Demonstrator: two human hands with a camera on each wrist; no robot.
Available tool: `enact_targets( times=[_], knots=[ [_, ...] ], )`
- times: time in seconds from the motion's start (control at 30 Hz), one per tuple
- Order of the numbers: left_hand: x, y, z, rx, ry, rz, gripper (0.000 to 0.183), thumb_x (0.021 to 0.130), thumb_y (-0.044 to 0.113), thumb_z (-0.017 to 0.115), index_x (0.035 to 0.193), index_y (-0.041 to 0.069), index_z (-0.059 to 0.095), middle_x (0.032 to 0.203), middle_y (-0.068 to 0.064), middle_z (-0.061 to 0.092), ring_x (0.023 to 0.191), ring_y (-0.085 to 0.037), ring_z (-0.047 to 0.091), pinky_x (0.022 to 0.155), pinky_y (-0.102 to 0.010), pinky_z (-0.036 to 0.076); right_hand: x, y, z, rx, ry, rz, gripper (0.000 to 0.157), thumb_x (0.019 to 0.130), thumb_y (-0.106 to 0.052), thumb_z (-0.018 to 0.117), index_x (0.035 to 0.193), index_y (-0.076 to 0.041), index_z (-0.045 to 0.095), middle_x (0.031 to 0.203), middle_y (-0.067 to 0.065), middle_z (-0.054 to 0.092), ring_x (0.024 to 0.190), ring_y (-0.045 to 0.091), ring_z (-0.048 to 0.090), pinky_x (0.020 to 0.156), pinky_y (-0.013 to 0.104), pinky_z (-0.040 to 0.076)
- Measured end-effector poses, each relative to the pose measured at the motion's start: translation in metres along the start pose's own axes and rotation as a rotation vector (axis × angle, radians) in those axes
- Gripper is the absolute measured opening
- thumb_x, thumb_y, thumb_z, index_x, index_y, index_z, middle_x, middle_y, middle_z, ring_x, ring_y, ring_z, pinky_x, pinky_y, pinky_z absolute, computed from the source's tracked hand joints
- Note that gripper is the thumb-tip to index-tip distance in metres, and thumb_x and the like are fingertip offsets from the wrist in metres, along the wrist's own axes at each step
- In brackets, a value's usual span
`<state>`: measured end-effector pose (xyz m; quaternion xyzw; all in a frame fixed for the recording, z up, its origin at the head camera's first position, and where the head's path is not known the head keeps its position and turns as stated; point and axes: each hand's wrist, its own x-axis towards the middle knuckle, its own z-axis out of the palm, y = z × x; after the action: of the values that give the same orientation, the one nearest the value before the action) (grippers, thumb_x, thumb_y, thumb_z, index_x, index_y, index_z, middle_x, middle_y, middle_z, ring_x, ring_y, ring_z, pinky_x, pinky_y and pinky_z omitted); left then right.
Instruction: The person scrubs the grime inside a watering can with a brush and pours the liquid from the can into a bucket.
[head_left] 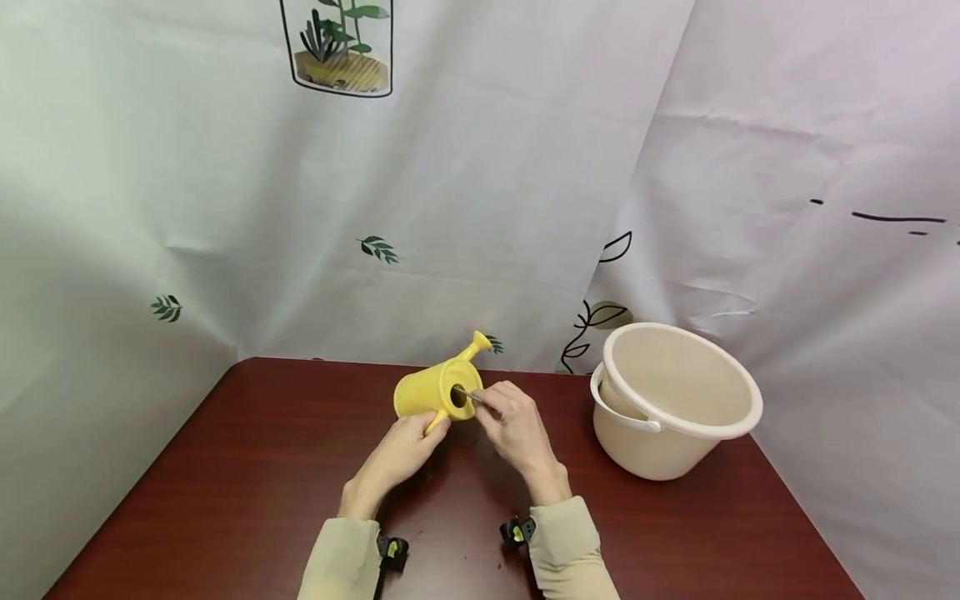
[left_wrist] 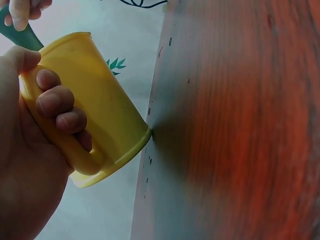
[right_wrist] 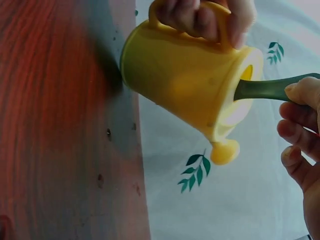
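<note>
A yellow watering can (head_left: 422, 395) is tilted over the far part of the table, its opening turned toward the right hand and its spout pointing up and away in the head view. My left hand (head_left: 405, 446) grips the can's handle, fingers wrapped through the loop in the left wrist view. With thumb and fingers, my right hand (head_left: 517, 429) pinches a dark green, smooth, slightly curved handle (right_wrist: 265, 90). The handle's far end goes into the can's opening, so the rest of that tool is hidden inside the yellow wall.
On the right of the dark red table (head_left: 262, 475) stands a cream bucket (head_left: 637, 454) with a white carrying handle. A wide cream tub (head_left: 678, 371) sits tilted in its top. White printed cloth (head_left: 480, 183) hangs behind the table's far edge.
</note>
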<state>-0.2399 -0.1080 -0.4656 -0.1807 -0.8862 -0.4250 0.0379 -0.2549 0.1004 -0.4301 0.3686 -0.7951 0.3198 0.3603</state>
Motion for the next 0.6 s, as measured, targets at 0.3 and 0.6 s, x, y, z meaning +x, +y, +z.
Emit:
enact_targets(
  times=[0.3, 0.6],
  knots=[
    [0.001, 0.001, 0.0, 0.017, 0.011, -0.008, 0.038, 0.102, 0.036, 0.052, 0.069, 0.017, 0.047, 0.06, 0.009, 0.037, 0.051, -0.006, 0.036, 0.053, -0.025, 0.035, 0.002, 0.0, 0.0, 0.004, -0.004, -0.003, 0.011, 0.082, 0.003, 0.07, 0.09, -0.004, 0.074, 0.081, -0.002, 0.065, 0.077, 0.012, 0.058, 0.066, 0.023, 0.048],
    [-0.001, 0.001, 0.002, 0.001, 0.003, -0.004, 0.04, 0.103, 0.037, 0.051, 0.069, 0.016, 0.047, 0.059, 0.008, 0.037, 0.051, -0.006, 0.035, 0.052, -0.024, 0.035, -0.006, -0.001, 0.017, -0.02, -0.004, 0.023, 0.012, 0.083, 0.001, 0.073, 0.092, -0.006, 0.075, 0.085, -0.001, 0.067, 0.08, 0.013, 0.059, 0.07, 0.024, 0.05]
  ],
)
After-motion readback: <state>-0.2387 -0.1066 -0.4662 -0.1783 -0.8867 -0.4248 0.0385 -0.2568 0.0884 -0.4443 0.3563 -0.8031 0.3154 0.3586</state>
